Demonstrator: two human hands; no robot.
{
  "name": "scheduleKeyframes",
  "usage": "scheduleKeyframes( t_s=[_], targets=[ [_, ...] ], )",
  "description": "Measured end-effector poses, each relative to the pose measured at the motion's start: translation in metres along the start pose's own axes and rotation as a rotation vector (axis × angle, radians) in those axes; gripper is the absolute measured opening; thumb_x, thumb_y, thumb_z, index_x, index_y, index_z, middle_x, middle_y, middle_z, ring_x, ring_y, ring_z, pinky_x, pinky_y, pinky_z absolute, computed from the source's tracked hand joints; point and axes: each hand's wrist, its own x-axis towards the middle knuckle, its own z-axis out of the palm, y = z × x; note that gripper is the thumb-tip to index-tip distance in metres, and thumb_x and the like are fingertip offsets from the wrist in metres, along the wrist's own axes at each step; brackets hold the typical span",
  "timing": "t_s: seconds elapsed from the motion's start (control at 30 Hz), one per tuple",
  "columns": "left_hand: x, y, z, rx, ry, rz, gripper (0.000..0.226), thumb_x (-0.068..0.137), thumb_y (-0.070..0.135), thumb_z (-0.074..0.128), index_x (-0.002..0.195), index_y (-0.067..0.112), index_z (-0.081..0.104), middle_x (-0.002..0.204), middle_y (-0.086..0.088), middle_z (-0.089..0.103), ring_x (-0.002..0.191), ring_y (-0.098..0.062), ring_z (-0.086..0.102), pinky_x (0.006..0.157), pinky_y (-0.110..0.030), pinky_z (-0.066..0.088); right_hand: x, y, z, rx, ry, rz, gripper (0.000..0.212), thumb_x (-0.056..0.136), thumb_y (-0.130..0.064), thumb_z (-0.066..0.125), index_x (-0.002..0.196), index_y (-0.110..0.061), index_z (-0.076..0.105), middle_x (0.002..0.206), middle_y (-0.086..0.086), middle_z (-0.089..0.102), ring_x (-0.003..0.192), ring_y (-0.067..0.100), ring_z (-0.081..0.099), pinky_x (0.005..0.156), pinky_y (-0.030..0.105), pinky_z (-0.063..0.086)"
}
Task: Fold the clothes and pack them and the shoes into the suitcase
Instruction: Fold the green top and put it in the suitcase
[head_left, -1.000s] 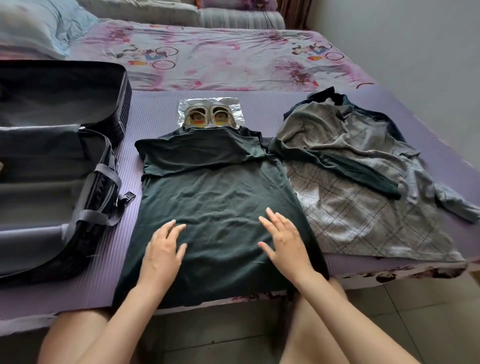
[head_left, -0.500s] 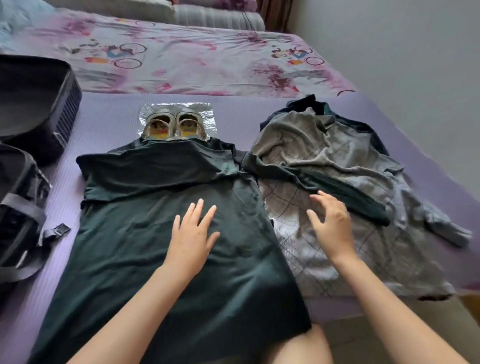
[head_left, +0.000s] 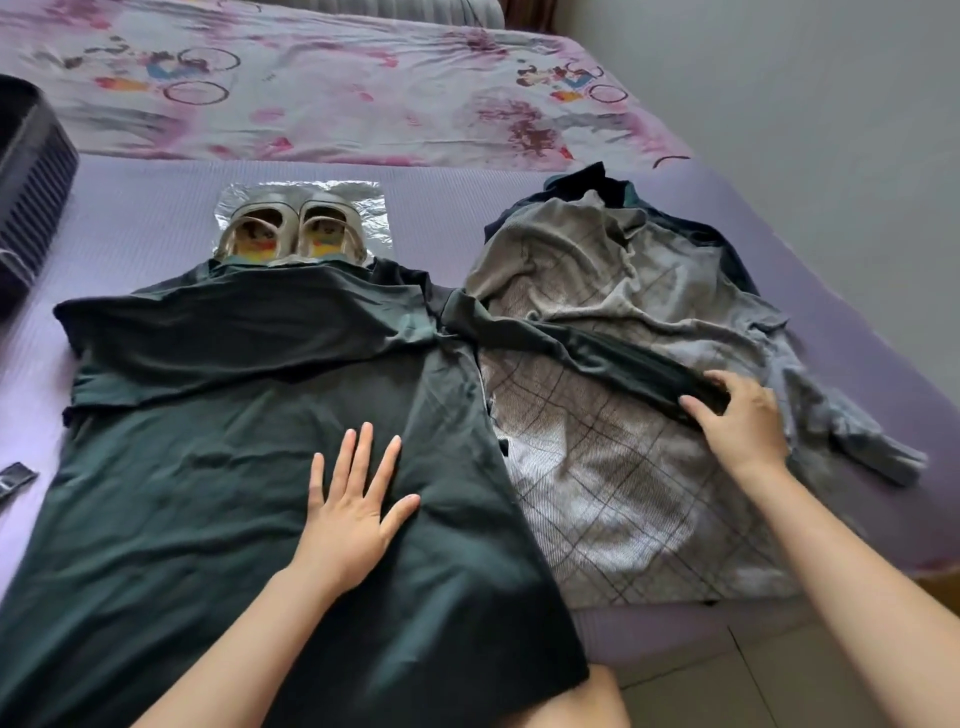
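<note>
A dark green long-sleeved shirt (head_left: 218, 457) lies flat on the purple mat, its left sleeve folded across the chest. My left hand (head_left: 353, 504) presses flat on its middle with fingers spread. The shirt's right sleeve (head_left: 587, 353) stretches out over a grey checked garment (head_left: 613, 478). My right hand (head_left: 743, 421) grips the cuff end of that sleeve. A pair of shoes (head_left: 291, 236) sits on a clear plastic sheet just beyond the shirt's collar. The black suitcase (head_left: 31, 171) shows only a corner at the left edge.
A purple mat (head_left: 140, 218) covers the near part of the bed, with a pink patterned sheet (head_left: 332, 88) behind it. A grey wall (head_left: 831, 104) runs along the right side. A suitcase strap buckle (head_left: 15, 475) lies at the left. Tiled floor (head_left: 753, 675) lies below the bed edge.
My right hand has moved right from the shirt's body onto the sleeve's cuff and taken hold of it. My left hand slid to the shirt's middle. The view shifted right, leaving most of the suitcase out.
</note>
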Motion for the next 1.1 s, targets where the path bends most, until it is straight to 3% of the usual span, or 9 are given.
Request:
scheduleKeyframes(
  t_s=[0.17, 0.3, 0.43, 0.6, 0.7, 0.8, 0.87, 1.03, 1.1],
  targets=[
    [0.001, 0.003, -0.006, 0.025, -0.024, -0.005, 0.099, 0.044, 0.078, -0.043, 0.131, 0.032, -0.036, 0.139, 0.007, -0.044, 0.132, -0.01, -0.04, 0.095, -0.033, -0.039, 0.004, -0.005, -0.021, 0.213, 0.052, 0.069, 0.011, 0.082, -0.026, 0.071, 0.08, -0.018, 0.064, 0.082, 0.005, 0.068, 0.088, 0.029, 0.063, 0.077, 0.038, 0.049],
    [0.003, 0.003, -0.01, -0.013, -0.048, 0.012, 0.104, 0.038, 0.08, -0.042, 0.13, 0.034, -0.036, 0.137, 0.009, -0.045, 0.13, -0.009, -0.04, 0.09, -0.03, -0.041, 0.003, -0.034, -0.04, 0.286, 0.089, -0.089, 0.011, 0.09, -0.026, 0.063, 0.087, -0.017, 0.058, 0.077, -0.001, 0.065, 0.073, 0.017, 0.062, 0.07, 0.033, 0.049],
    [0.003, 0.002, -0.016, -0.02, -0.068, 0.025, 0.106, 0.037, 0.081, -0.041, 0.132, 0.035, -0.033, 0.139, 0.008, -0.042, 0.13, -0.008, -0.038, 0.092, -0.031, -0.039, 0.015, -0.021, -0.02, 0.062, -0.128, -0.034, 0.031, 0.079, -0.026, 0.075, 0.106, -0.016, 0.064, 0.105, 0.005, 0.064, 0.096, 0.025, 0.06, 0.085, 0.041, 0.05],
    [0.001, 0.009, -0.024, -0.051, -0.134, -0.032, 0.077, 0.084, 0.074, 0.01, 0.144, 0.036, -0.018, 0.153, 0.004, -0.029, 0.138, -0.011, -0.03, 0.111, -0.042, -0.021, 0.004, -0.009, -0.002, 0.001, -0.008, 0.054, 0.006, 0.081, -0.02, 0.071, 0.08, -0.02, 0.066, 0.089, 0.011, 0.07, 0.087, 0.03, 0.061, 0.079, 0.038, 0.049],
    [0.005, 0.012, -0.035, -0.112, -0.076, -0.058, 0.065, 0.094, 0.053, 0.038, 0.15, 0.032, 0.011, 0.159, -0.001, -0.005, 0.145, -0.015, -0.01, 0.115, -0.042, -0.008, 0.0, -0.019, -0.012, 0.091, 0.064, 0.057, 0.008, 0.09, -0.021, 0.061, 0.09, -0.013, 0.064, 0.087, 0.006, 0.066, 0.086, 0.029, 0.059, 0.069, 0.032, 0.04],
    [0.009, 0.018, -0.051, -0.447, 0.174, -0.116, 0.04, 0.095, 0.032, 0.05, 0.133, 0.021, 0.051, 0.143, -0.003, 0.041, 0.136, -0.019, 0.032, 0.112, -0.037, 0.021, -0.008, -0.048, -0.032, 0.309, 0.07, 0.003, 0.01, 0.095, -0.02, 0.054, 0.097, -0.012, 0.06, 0.091, 0.001, 0.061, 0.089, 0.024, 0.06, 0.071, 0.032, 0.044],
    [0.01, 0.027, -0.068, -0.771, 0.262, -0.145, 0.024, 0.096, 0.022, 0.05, 0.116, 0.019, 0.062, 0.119, 0.001, 0.059, 0.115, -0.017, 0.054, 0.098, -0.031, 0.038, -0.024, -0.084, -0.044, 0.527, -0.018, -0.038, 0.007, 0.095, -0.018, 0.055, 0.097, -0.012, 0.058, 0.094, 0.003, 0.063, 0.085, 0.021, 0.063, 0.073, 0.032, 0.053],
    [0.002, 0.053, -0.109, -1.557, -0.168, -0.328, 0.038, 0.1, 0.038, 0.034, 0.108, 0.013, 0.062, 0.104, -0.006, 0.068, 0.087, -0.018, 0.067, 0.079, -0.036, 0.052, -0.107, -0.171, -0.017, 0.668, -0.304, -0.31, 0.004, 0.091, -0.014, 0.061, 0.088, -0.014, 0.064, 0.081, -0.005, 0.066, 0.071, 0.0, 0.061, 0.068, 0.013, 0.047],
    [-0.002, 0.043, -0.112, -1.673, -0.326, -0.442, 0.05, 0.097, 0.05, 0.031, 0.109, 0.012, 0.062, 0.098, -0.007, 0.067, 0.073, -0.018, 0.065, 0.065, -0.031, 0.054, -0.141, -0.19, 0.008, 0.693, -0.457, -0.363, 0.007, 0.089, -0.016, 0.063, 0.092, -0.014, 0.07, 0.083, -0.006, 0.069, 0.072, 0.005, 0.062, 0.07, 0.018, 0.047]
  ],
)
